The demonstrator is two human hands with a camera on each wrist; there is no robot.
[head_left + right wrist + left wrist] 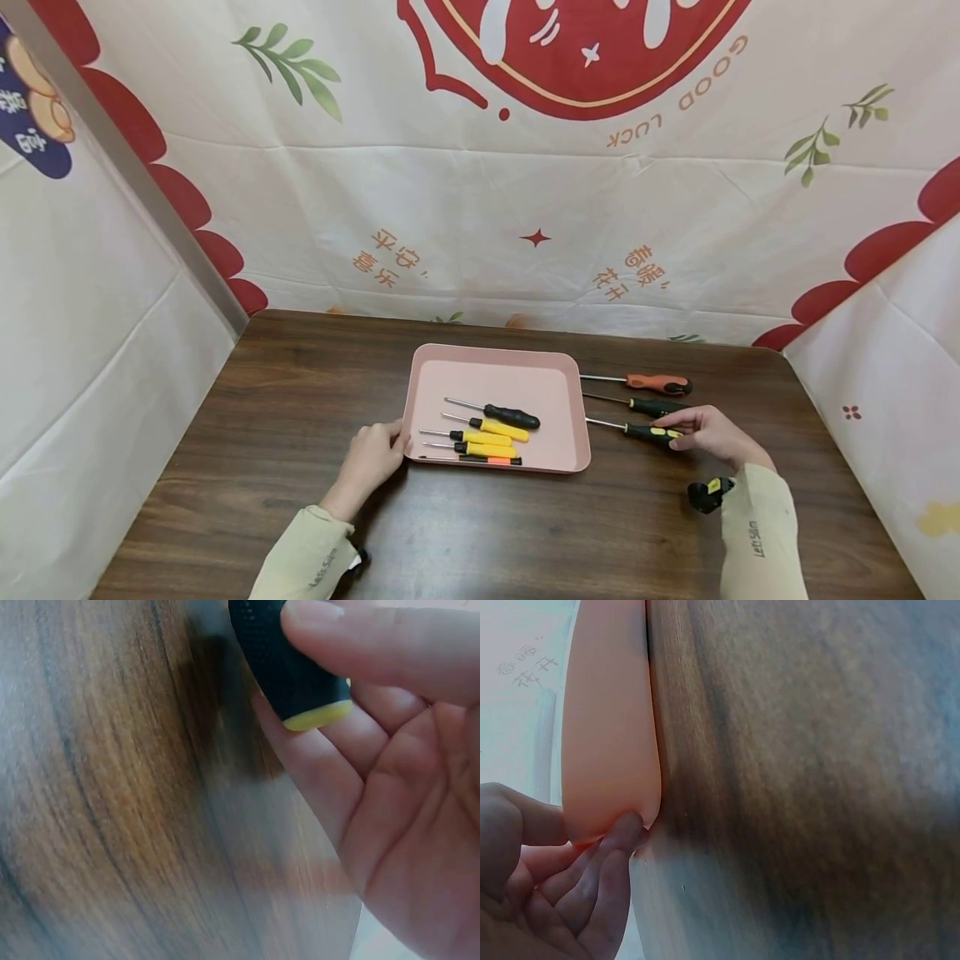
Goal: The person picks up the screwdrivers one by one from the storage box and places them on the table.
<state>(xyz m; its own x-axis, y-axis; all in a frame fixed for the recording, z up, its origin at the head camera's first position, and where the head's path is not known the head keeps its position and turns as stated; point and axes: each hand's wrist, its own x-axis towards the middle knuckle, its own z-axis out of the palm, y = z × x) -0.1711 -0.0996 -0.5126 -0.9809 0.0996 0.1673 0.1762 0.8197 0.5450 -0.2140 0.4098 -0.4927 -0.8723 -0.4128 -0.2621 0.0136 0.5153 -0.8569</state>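
Observation:
My left hand (369, 463) pinches the near left corner of a pink tray (495, 382), thumb and fingers on its wall in the left wrist view. Right of the tray, my right hand (716, 435) grips the handle end of a dark screwdriver (637, 431) with yellow patches. Its yellow butt end shows between thumb and fingers in the right wrist view. The shaft points left to the tray's right side. Inside the tray lie a black screwdriver (513, 415), several yellow-handled screwdrivers (498, 429) and a thin orange-and-black screwdriver (487, 460), all with tips to the left.
Beyond the held screwdriver lie another dark-handled screwdriver (651, 407) and an orange-handled screwdriver (658, 383), their shafts toward the tray. The brown wooden table (525, 533) meets a printed white cloth (480, 200) at its back edge, with cloth at both sides.

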